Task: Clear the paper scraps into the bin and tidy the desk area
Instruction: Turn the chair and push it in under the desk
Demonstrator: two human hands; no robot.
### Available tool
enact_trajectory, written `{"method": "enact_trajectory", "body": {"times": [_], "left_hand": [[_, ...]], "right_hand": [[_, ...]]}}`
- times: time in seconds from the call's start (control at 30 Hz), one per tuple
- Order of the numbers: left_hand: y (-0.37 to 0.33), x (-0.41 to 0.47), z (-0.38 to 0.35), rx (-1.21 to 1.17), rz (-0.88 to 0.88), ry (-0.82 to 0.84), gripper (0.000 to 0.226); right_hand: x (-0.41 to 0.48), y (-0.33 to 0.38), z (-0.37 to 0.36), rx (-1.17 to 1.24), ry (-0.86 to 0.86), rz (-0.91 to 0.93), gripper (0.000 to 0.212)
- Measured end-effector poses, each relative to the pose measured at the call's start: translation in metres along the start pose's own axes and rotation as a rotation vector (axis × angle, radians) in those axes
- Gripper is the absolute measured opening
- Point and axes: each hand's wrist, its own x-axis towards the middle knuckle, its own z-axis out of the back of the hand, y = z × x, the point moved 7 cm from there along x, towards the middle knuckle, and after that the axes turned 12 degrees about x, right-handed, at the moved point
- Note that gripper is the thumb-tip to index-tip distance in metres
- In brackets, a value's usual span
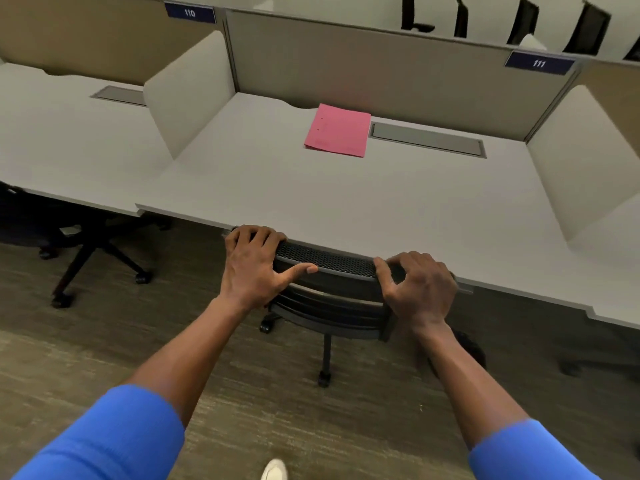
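A black mesh-backed office chair (329, 263) stands tucked under the grey desk (346, 199), its backrest top against the desk's front edge. My left hand (254, 263) grips the left end of the backrest top, fingers curled over it. My right hand (420, 284) grips the right end the same way. A pink folder (338, 130) lies flat near the back of the desk, left of a grey cable hatch (427, 138). No paper scraps or bin are in view.
White side dividers (188, 95) (585, 157) wall the desk on both sides. A second desk (62, 140) lies to the left with another black chair (86, 251) under it. Number plates 110 (189, 12) and 111 (539, 63) sit on the back partition. Dark carpet lies underfoot.
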Motion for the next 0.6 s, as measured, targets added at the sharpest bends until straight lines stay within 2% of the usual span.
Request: {"method": "enact_trajectory", "body": {"times": [0.6], "left_hand": [[-0.023,0.043,-0.025,0.0,-0.006,-0.011,0.079]], "right_hand": [[0.042,-0.043,-0.017,0.007,-0.014,-0.073,0.046]]}}
